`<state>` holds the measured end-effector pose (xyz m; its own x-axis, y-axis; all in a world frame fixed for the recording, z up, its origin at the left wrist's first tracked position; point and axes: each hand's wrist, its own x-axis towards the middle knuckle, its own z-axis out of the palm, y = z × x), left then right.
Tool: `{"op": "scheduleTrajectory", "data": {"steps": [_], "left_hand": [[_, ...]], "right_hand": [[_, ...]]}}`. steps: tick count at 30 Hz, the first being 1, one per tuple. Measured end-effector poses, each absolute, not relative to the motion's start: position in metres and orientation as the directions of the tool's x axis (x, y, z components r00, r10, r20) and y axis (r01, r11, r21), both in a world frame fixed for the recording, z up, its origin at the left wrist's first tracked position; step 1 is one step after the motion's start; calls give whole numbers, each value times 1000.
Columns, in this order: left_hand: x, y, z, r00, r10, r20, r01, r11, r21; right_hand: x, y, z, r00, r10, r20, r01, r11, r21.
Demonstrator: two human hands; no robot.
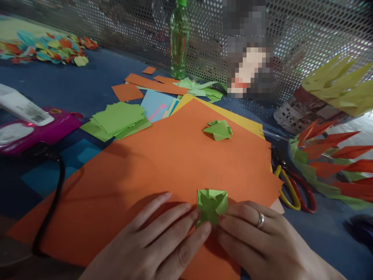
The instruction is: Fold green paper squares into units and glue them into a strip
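A small square of folded green paper (212,206), its flaps turned inward, is held low over a large orange sheet (163,155). My left hand (166,237) grips its lower left corner between thumb and forefinger, while the other fingers stretch out over the orange sheet. On the other side my right hand (250,233), with a ring on one finger, pinches the lower right corner, its fingers pressed together. Part of the square's bottom edge is hidden behind my fingertips. Farther up the orange sheet lies another folded green paper piece (220,130).
Green paper squares (119,118) are stacked at left, near a magenta device (62,126) with a black cord (58,194). Scissors (291,190) and paper crafts (332,155) lie right. A green bottle (179,42) stands by the mesh panel (128,27); colored scraps (55,46) are heaped far left.
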<state>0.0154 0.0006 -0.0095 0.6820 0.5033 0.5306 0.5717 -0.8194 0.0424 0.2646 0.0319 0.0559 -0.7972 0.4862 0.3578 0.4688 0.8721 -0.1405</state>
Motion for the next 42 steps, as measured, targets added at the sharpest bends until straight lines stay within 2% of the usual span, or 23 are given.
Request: {"op": "scheduleTrajectory", "data": {"steps": [3, 8, 15, 22, 26, 30, 36, 42], "left_hand": [[17, 1, -8, 688, 508, 518, 571, -819, 45], [20, -1, -3, 653, 572, 496, 596, -792, 128], [21, -4, -5, 641, 602, 476, 617, -773, 148], [20, -2, -2, 664, 574, 479, 591, -795, 134], [21, -2, -2, 652, 583, 485, 603, -786, 134], [21, -2, -5, 647, 571, 505, 602, -789, 121], [21, 1, -9, 666, 518, 537, 583, -810, 59], [22, -1, -15, 631, 514, 580, 610, -792, 38]], "right_hand": [[264, 30, 58, -783, 502, 368, 484, 863, -147], [264, 31, 55, -775, 505, 379, 484, 861, -157], [267, 32, 47, -775, 503, 383, 474, 863, -175], [271, 33, 60, -774, 547, 319, 501, 837, -219], [275, 37, 54, -735, 528, 424, 496, 846, -195], [274, 35, 41, -718, 478, 505, 494, 862, -113], [266, 29, 45, -769, 515, 378, 540, 840, -46], [267, 30, 49, -742, 553, 379, 556, 823, -113]]}}
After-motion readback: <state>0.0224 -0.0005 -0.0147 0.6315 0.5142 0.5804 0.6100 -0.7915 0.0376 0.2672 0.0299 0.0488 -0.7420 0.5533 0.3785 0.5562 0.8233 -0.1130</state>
